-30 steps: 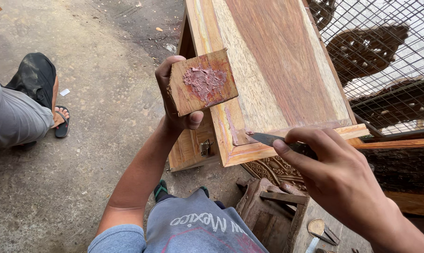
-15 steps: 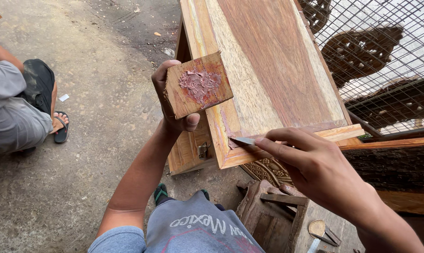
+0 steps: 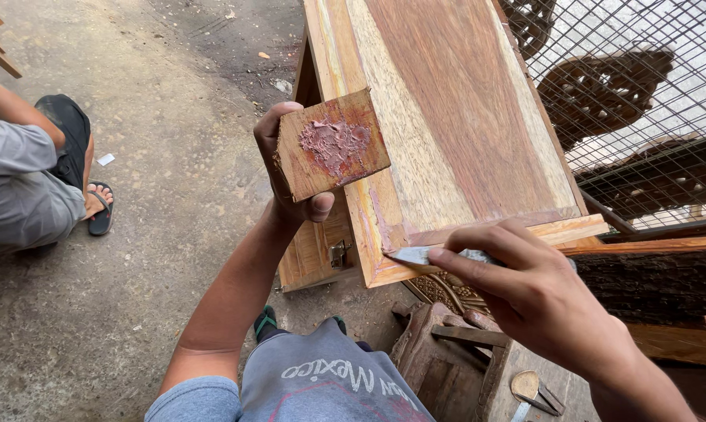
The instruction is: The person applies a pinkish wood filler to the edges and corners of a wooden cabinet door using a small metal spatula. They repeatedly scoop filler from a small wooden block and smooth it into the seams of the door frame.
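Note:
My left hand (image 3: 287,184) holds up a small square wooden board (image 3: 331,144) with a dab of reddish-pink putty (image 3: 335,143) on its face. My right hand (image 3: 525,293) grips a putty knife (image 3: 414,255), its blade tip pressed against the near left corner of a wooden cabinet (image 3: 447,117) with a reddish panel top. A pinkish smear runs along that cabinet's front frame edge. A small metal latch (image 3: 337,254) shows on the cabinet's side below the board.
Another person (image 3: 25,184) in grey clothes and a dark sandal squats on the concrete floor (image 3: 134,258) at left. Wire mesh (image 3: 650,94) with carved wooden pieces stands at right. Carved wood and a small stool (image 3: 454,344) lie below the cabinet.
My right hand has moved the putty knife left along the cabinet's front edge to the corner. The board in my left hand has stayed almost still.

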